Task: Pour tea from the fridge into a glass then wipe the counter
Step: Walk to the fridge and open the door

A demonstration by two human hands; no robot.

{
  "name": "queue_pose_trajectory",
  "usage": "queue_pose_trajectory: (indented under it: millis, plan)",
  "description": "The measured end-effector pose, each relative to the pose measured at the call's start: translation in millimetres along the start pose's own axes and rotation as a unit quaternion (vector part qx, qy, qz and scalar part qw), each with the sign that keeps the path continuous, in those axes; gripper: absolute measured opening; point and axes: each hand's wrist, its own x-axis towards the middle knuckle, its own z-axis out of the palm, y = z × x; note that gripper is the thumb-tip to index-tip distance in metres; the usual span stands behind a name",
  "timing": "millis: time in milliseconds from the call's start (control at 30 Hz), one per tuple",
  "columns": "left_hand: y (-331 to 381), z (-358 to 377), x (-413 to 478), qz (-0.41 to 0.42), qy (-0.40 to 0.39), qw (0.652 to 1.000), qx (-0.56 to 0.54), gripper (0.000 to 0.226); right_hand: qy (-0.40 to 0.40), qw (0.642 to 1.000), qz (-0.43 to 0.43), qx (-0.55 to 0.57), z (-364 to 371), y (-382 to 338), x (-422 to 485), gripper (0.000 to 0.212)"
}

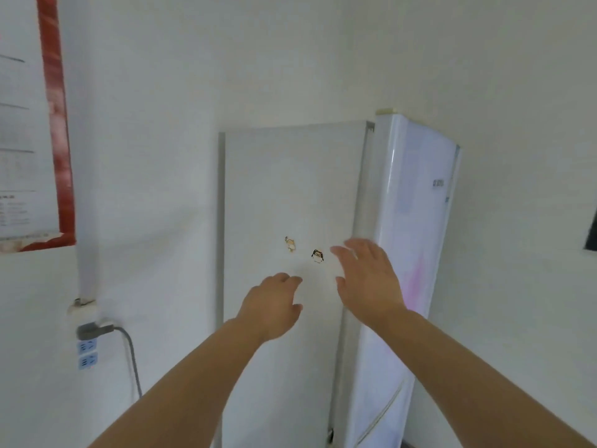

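Observation:
A tall white fridge (284, 189) stands against the wall, seen from its side panel, with its glossy door (416, 221) facing right and shut. Two small cartoon magnets (318, 255) stick to the side panel. My left hand (273, 307) is stretched out in front of the side panel, fingers loosely curled and empty. My right hand (368, 279) is higher and to the right, fingers spread, empty, close to the front corner of the fridge. No tea, glass or counter is in view.
A red-bordered poster (32, 124) hangs on the wall at the left. Below it a wall socket (87, 350) holds a grey plug with a cable hanging down. A dark object (591, 234) shows at the right edge.

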Motion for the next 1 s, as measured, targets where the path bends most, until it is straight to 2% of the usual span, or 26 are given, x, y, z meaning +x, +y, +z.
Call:
queue_pose_trajectory:
  millis: [100, 267, 433, 633, 1000]
  plan:
    - [0, -9, 42, 0.037, 0.107, 0.993, -0.014, 0.054, 0.113, 0.992, -0.018, -0.06, -9, 12, 38, 0.049]
    - [11, -17, 97, 0.081, 0.245, 0.965, -0.042, 0.055, 0.167, 0.976, -0.034, -0.139, -8, 27, 76, 0.052]
    - [15, -14, 143, 0.096, 0.287, 0.949, -0.086, 0.055, 0.19, 0.963, -0.027, -0.191, 8, 37, 97, 0.054]
    - [17, -1, 176, 0.163, 0.299, 0.924, -0.176, 0.053, 0.238, 0.935, -0.018, -0.261, 23, 45, 106, 0.052]
    - [21, 21, 194, 0.171, 0.403, 0.879, -0.187, 0.052, 0.245, 0.927, -0.005, -0.285, 22, 47, 101, 0.048]
